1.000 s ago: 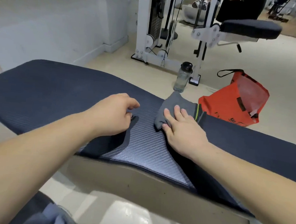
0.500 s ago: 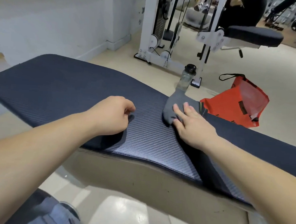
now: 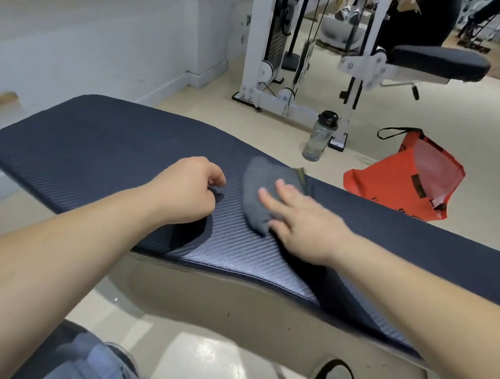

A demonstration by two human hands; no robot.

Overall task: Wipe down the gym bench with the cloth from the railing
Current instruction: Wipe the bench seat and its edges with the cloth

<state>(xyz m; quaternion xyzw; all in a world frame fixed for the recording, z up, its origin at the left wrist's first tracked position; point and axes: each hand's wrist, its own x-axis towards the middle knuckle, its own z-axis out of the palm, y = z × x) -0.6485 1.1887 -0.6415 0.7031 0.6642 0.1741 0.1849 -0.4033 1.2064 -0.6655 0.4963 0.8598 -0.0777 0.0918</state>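
1. The cloth (image 3: 264, 197), a bunched grey rag, is pinned flat to the bench (image 3: 104, 151) under the right hand (image 3: 302, 222); its fingers (image 3: 271, 198) are spread wide and pressed on the fabric, not curled round it.
2. Compared with a second ago, the cloth and the right hand have been drawn from the far edge of the pad back toward the middle, and the hand is blurred, so a wiping stroke is judged to be under way.
3. The left hand (image 3: 190, 194) is kept where it was, loosely curled with the fingertips tucked in, holding nothing and resting on the pad as a brace.
4. Only the middle strip appears to have been covered; the long left end and the right end are judged still to be wiped.
5. The pad is dark, ribbed and shiny near its front edge.
6. Beyond it, a water bottle (image 3: 320, 136) and an orange bag (image 3: 401, 181) are set on the pale floor (image 3: 481, 121), with a white cable machine (image 3: 269, 44) behind.
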